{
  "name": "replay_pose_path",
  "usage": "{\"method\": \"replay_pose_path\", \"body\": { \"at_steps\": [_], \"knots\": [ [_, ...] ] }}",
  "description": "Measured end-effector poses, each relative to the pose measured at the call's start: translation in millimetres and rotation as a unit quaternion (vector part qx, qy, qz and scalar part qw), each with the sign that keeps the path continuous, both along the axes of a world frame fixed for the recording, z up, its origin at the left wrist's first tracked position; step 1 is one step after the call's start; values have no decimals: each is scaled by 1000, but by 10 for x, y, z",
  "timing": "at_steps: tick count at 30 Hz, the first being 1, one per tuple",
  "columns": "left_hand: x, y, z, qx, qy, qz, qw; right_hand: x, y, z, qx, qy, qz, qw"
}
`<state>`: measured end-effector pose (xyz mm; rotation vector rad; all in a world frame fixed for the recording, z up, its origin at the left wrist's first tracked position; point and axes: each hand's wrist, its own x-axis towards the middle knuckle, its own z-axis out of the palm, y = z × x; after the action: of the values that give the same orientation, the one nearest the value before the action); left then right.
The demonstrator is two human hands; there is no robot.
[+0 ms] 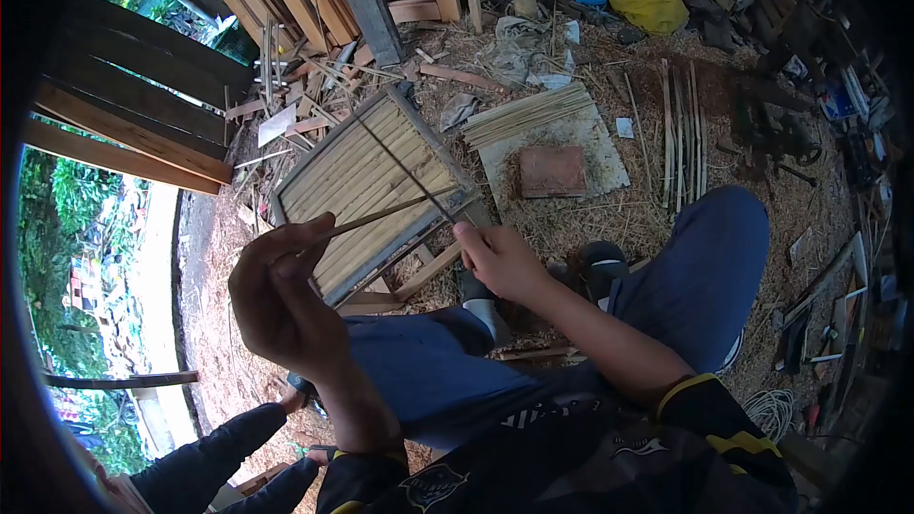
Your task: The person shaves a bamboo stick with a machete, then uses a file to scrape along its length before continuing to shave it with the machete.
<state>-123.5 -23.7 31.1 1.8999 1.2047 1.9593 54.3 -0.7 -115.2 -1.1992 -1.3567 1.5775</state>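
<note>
My left hand point(290, 300) is raised at the left, fingers pinched around the end of a thin bamboo stick point(381, 214) that points right. In the middle, my right hand point(500, 262) is closed on a long, thin dark rod point(395, 160), which slants up and to the left. Stick and rod cross just in front of the right fist. Below them, on the ground, a wood-framed panel point(433, 133) filled with parallel pale strips lies tilted, partly covered by the stick, the rod and my left hand.
Beyond my knees, a reddish block point(552, 171) rests on a pale board point(607, 157) beside a bundle of thin sticks point(528, 116). Longer strips point(681, 138) lie farther right. Planks lean at the back near a yellow bag point(649, 7). Another person's dark sleeve point(214, 452) enters at lower left.
</note>
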Motion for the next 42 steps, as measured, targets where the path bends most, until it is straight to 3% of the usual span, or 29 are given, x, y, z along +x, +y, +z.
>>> {"method": "replay_pose_path", "body": {
  "at_steps": [8, 11, 17, 20, 23, 24, 27, 30, 36, 39, 42],
  "knots": [
    [-24, -46, -30, -10, 8, -2, 1000, 10, -139, 298, 102, -19, 34, 994],
    [-4, -59, -37, -22, 2, 24, 999, 84, -30, 275, 7, -46, 22, 999],
    [75, -42, -51, 14, 30, 1, 999, 22, -137, 192, 107, -8, 16, 994],
    [78, -37, -48, -3, 20, 26, 999, 95, 56, -83, -57, -61, -12, 996],
    [38, -22, -65, 19, 34, -3, 999, 117, 32, -124, -24, -78, 14, 997],
    [26, -17, -65, 18, 24, 1, 1000, 76, -25, -80, 20, -22, 27, 999],
    [8, 2, -60, -5, 1, 15, 1000, 74, -81, -39, 115, -36, 11, 993],
    [-9, -10, -88, 8, 4, 15, 1000, 192, 135, -413, -138, -97, 26, 985],
    [-28, 21, -65, -2, 0, -3, 1000, 56, -14, -322, 134, -62, -12, 989],
    [-47, 54, -64, 0, 3, 13, 1000, 180, 142, -592, -166, -76, -7, 983],
    [-64, 103, -81, 31, 19, 12, 999, 176, 141, -648, -137, -62, -30, 988]
  ]
}}
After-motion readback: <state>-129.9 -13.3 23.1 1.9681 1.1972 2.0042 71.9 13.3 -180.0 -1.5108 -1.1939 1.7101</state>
